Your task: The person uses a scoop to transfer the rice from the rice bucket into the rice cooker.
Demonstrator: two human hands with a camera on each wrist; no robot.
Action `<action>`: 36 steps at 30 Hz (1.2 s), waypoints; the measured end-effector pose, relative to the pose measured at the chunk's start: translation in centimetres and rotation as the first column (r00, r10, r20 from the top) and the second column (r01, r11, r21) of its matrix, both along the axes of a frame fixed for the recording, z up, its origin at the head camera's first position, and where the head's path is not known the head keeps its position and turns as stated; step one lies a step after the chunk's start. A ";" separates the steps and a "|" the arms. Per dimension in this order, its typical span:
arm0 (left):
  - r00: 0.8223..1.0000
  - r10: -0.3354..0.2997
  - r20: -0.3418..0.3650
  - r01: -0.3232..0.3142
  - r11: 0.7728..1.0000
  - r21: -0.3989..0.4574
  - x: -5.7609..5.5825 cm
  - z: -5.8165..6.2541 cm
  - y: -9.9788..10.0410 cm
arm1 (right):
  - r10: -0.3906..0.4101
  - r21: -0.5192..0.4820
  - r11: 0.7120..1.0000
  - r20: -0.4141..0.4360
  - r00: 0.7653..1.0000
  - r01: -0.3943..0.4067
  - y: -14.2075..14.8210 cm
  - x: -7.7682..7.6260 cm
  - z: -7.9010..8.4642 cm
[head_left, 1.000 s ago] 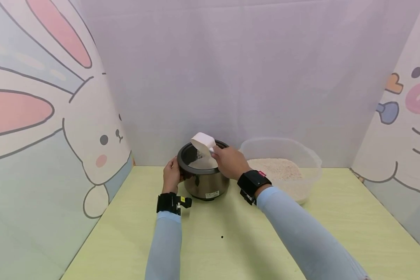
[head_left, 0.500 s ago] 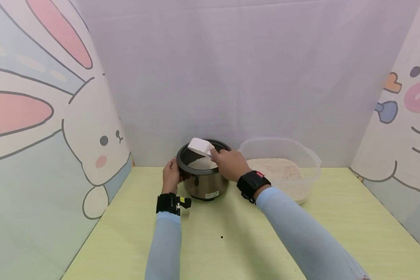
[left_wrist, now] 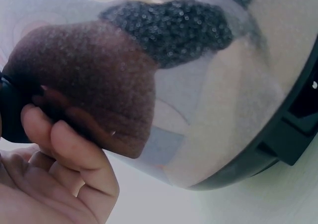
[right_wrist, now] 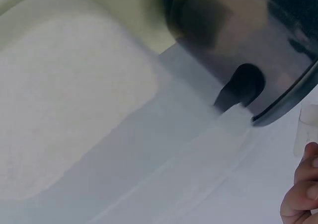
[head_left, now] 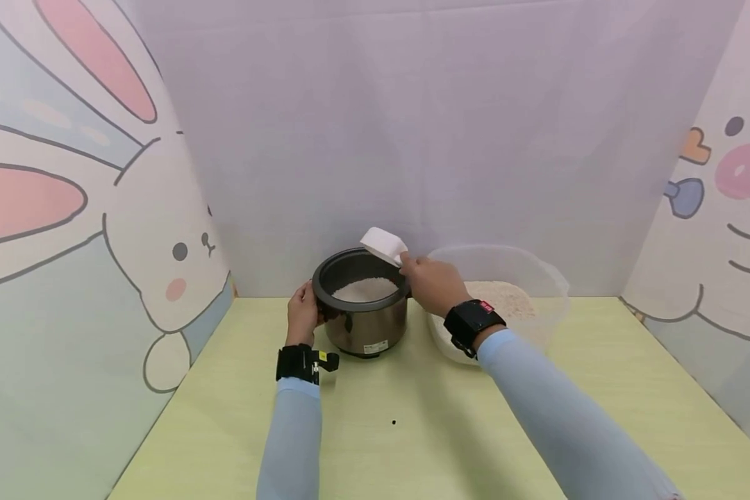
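Note:
A rice cooker (head_left: 362, 330) with no lid on stands at the back of the table, white rice (head_left: 365, 290) in its dark pot. My left hand (head_left: 302, 316) grips its left side handle; in the left wrist view the fingers curl around that black handle (left_wrist: 12, 110). My right hand (head_left: 436, 283) pinches the short handle of a white scoop (head_left: 382, 244). The scoop is tilted above the cooker's right rim, its inside hidden in the head view. Right of the cooker, behind the right wrist, is a translucent tub (head_left: 553, 292) of rice (head_left: 506, 298).
A curtain (head_left: 325, 139) hangs close behind the cooker and tub. Printed panels with a rabbit (head_left: 144, 243) and a pig (head_left: 681, 264) flank the table (head_left: 225, 430). A tiny dark speck (head_left: 394, 422) lies in front of the cooker.
Rice was falling from the scoop a second ago; none falls now. The right hand has lifted the scoop and moved it right, off the pot's middle. The left hand keeps its hold.

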State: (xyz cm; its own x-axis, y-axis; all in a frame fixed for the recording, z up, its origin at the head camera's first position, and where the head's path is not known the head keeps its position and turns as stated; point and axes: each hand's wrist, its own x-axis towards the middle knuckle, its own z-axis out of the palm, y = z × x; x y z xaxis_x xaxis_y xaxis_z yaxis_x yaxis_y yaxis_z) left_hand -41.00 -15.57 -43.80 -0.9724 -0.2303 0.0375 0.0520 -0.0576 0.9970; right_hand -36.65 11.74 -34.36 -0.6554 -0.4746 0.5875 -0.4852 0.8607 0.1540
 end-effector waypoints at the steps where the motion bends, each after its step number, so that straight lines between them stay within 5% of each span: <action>1: 1.000 0.001 -0.001 -0.001 1.000 0.002 0.0 0.0 0.0 | -0.010 -0.008 1.000 -0.008 1.000 0.010 0.5 -0.1 0.0; 14: 1.000 0.021 -0.023 -0.021 1.000 -0.001 -0.4 -0.3 -0.2 | -0.140 -0.155 0.977 0.056 0.989 0.147 7.2 -1.0 -0.9; 21: 0.999 0.028 -0.020 -0.028 1.000 0.009 -0.3 -0.3 -0.4 | -0.198 -0.148 0.966 0.117 0.973 0.214 9.7 -1.2 -2.0; 36: 1.000 0.024 0.009 -0.024 1.000 0.014 0.3 0.2 -0.2 | -0.293 -0.050 0.944 0.330 0.897 0.327 14.5 -0.8 -3.1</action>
